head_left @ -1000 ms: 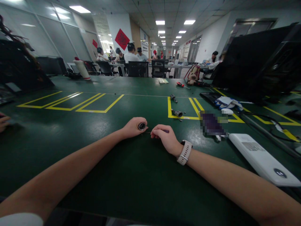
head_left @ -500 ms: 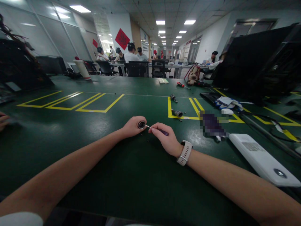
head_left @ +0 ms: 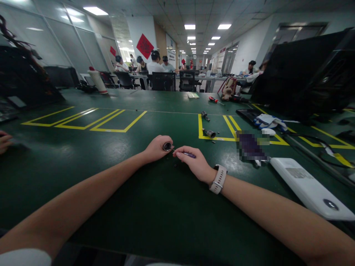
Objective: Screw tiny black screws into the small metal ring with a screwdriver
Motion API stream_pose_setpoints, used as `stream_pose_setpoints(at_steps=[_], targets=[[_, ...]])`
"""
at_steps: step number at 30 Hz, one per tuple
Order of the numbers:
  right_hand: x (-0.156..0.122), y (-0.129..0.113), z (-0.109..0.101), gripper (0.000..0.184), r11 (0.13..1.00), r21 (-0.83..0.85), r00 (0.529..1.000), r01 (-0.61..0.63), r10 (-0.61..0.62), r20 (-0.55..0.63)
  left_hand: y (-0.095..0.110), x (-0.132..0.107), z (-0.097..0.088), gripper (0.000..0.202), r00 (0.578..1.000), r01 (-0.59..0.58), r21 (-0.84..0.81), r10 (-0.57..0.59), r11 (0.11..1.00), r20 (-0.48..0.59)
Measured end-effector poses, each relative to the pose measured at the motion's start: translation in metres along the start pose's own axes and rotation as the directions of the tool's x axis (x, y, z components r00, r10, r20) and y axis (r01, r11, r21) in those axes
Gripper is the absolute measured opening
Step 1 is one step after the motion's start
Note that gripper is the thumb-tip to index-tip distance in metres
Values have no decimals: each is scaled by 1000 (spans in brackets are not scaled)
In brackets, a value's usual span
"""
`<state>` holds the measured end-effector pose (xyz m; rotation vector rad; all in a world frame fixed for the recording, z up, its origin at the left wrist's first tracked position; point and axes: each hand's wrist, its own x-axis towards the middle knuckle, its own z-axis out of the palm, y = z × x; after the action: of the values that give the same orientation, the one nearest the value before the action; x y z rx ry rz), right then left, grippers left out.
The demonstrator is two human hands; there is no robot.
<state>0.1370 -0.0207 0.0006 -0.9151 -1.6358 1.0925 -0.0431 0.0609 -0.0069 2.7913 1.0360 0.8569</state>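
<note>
Though hands (head_left: 158, 149) (head_left: 195, 162) crowd close, wide tabletop (head_left: 166, 207) reaches its near edge (head_left: 97, 246).

Purple-handled tool (head_left: 191, 155) beside hollow cylinder (head_left: 166, 146)

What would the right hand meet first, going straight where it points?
Probably the metal part in the left hand: the tool in the right hand points toward it, though depth is unclear.

Screwdriver (head_left: 190, 154) (in right hand (head_left: 197, 165)) beside cylinder (head_left: 166, 146)
</note>
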Motion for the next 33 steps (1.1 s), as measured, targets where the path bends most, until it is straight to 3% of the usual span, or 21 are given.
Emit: stream_pose_setpoints(at_steps=[4,12,22,25,30,33], targets=[[2,4,0,14,974,197,994,-110,111,4,1,0,-1,17,999,26,-65,-28,998,-16],[4,7,-3,14,866,468,983,-177,179,40,3,-1,-4,24,1000,-1,-264,-7,964,-29],[3,5,2,13,931,330,986,-156,166,0,0,1,-1,15,1000,-17,35,17,999,-2],[4,5,-1,12,896,405,981,-180,193,9,0,0,-3,16,1000,-18,-9,18,1000,-5],[5,8,-6,13,837,511,979,-197,200,51,3,0,-5,22,1000,-5,-234,1,972,-17],[4,7,-6,13,831,522,979,-193,195,51,4,0,-5,22,1000,11,-263,-17,965,-17]])
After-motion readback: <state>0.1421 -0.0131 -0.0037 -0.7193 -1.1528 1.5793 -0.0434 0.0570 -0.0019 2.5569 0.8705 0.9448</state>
